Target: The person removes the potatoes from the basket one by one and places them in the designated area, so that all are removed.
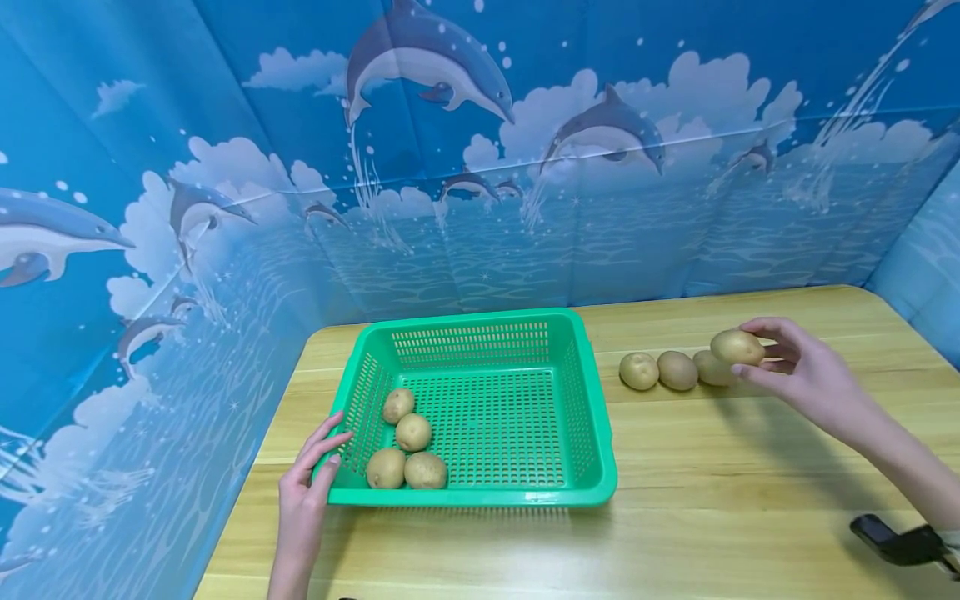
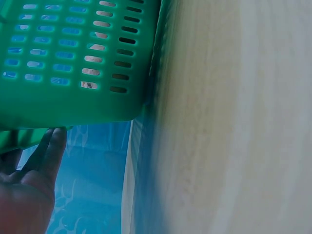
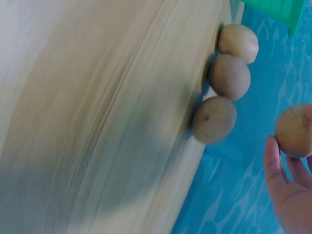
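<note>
In the head view my right hand (image 1: 813, 379) pinches a potato (image 1: 737, 347) between thumb and fingers, held above the table. Just left of it, three more potatoes lie in a row: a pale one (image 1: 639, 371), a browner one (image 1: 678, 370) and one (image 1: 712, 367) partly hidden behind the held potato. The right wrist view also shows the gripped potato (image 3: 294, 130), apart from the row. My left hand (image 1: 306, 492) rests with extended fingers on the left rim of a green plastic basket (image 1: 600, 450). Several potatoes (image 1: 413, 432) sit in the basket's left side.
The wooden table (image 1: 697, 508) carries the basket and the row. A blue curtain (image 1: 480, 242) printed with dolphins hangs behind and along the left. A black strap-like piece (image 1: 896, 542) is near my right wrist.
</note>
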{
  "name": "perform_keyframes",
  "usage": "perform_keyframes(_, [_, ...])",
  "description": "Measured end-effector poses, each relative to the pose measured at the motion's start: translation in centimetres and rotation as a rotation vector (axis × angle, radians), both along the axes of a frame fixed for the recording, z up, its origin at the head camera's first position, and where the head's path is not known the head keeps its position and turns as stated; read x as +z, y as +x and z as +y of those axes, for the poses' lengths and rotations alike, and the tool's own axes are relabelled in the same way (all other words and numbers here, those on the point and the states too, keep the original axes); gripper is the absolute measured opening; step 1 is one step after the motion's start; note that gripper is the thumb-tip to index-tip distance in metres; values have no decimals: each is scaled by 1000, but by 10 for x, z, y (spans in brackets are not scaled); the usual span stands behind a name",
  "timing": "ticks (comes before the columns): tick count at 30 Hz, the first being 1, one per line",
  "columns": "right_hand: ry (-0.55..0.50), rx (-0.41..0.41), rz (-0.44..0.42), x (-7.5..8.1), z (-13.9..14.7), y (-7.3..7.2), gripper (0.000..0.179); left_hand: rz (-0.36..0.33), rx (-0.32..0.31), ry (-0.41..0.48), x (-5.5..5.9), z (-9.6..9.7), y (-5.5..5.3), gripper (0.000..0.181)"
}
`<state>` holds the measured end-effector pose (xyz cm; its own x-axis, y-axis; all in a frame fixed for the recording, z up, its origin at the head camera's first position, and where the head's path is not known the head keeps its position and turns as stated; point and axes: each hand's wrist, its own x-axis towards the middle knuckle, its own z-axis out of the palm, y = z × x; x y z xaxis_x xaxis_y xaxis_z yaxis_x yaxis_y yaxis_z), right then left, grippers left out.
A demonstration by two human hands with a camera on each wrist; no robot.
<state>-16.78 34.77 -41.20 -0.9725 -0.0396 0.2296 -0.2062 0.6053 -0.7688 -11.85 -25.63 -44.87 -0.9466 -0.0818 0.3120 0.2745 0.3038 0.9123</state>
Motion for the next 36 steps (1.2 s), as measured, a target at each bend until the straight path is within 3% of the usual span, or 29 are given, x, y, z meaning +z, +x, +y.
perform_keyframes(7, [91, 27, -26, -4, 19, -6, 56, -2, -2, 8, 0, 0, 0, 28])
perform_keyframes(19, [165, -51, -75, -15, 35, -13, 59, 4, -4, 7, 0, 1, 0, 28])
perform_keyframes(36, [245, -17, -134, -36, 51, -25, 56, -18, -1, 9, 2, 0, 0, 28])
